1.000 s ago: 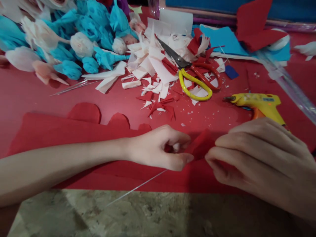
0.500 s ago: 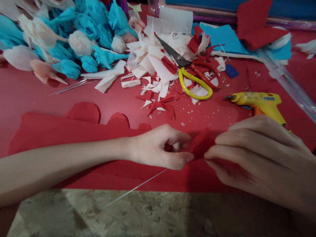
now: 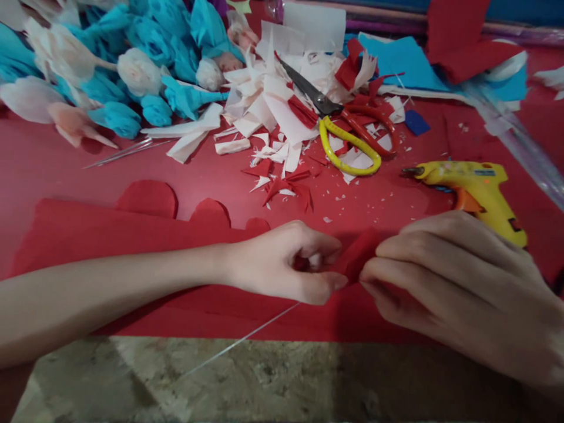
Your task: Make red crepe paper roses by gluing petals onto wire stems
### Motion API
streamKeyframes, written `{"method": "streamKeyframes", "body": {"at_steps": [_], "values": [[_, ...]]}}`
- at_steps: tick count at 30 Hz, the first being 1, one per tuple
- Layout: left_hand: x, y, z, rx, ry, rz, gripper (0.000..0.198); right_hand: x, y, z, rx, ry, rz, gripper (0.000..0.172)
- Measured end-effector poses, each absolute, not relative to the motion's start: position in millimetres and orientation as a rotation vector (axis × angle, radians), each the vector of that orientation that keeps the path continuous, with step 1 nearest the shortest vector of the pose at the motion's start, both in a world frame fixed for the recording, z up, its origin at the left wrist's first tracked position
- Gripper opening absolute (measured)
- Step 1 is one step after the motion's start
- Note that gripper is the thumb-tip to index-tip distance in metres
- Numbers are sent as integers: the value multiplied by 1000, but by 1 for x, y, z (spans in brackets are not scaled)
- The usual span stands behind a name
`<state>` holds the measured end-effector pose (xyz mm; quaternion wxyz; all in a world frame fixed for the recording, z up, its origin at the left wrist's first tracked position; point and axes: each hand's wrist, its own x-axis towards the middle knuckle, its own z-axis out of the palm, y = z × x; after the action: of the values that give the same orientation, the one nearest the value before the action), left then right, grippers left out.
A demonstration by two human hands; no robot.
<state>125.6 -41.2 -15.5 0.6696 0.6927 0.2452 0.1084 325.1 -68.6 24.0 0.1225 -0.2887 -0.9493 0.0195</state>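
Observation:
My left hand (image 3: 295,264) is closed in a pinch around the near end of a small red paper piece (image 3: 361,249). A thin pale wire or stick (image 3: 242,339) slants from under that hand, past the table edge toward the lower left. Bunched fingertips of my right hand (image 3: 453,288) grip the far edge of the same red piece. Beneath the left forearm lies a large red paper sheet (image 3: 88,235), with rounded red paper cut-outs (image 3: 147,198) along its upper edge. A yellow glue gun (image 3: 471,179) rests just beyond my right hand.
Scissors (image 3: 326,108) with yellow and red handles lie on pale and red paper scraps (image 3: 282,111). Blue and cream paper flowers (image 3: 141,75) are heaped at the back left. Metal tweezers (image 3: 127,153) lie before them. Blue paper sheets (image 3: 396,59) sit at the back right.
My right hand has shifted slightly left, closer to the left fingers, and more of the glue gun shows. My left hand stays nearly still.

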Motion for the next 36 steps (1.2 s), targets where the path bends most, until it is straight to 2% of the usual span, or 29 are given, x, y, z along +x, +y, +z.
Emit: {"method": "streamKeyframes", "body": {"at_steps": [19,36], "values": [[125,-41,-15,1540,551,210,26,325,-63,31,-828,-2640,192,7],[125,-39,-16,1577,549,241,26,327,-63,27,-850,-2745,102,11]]}}
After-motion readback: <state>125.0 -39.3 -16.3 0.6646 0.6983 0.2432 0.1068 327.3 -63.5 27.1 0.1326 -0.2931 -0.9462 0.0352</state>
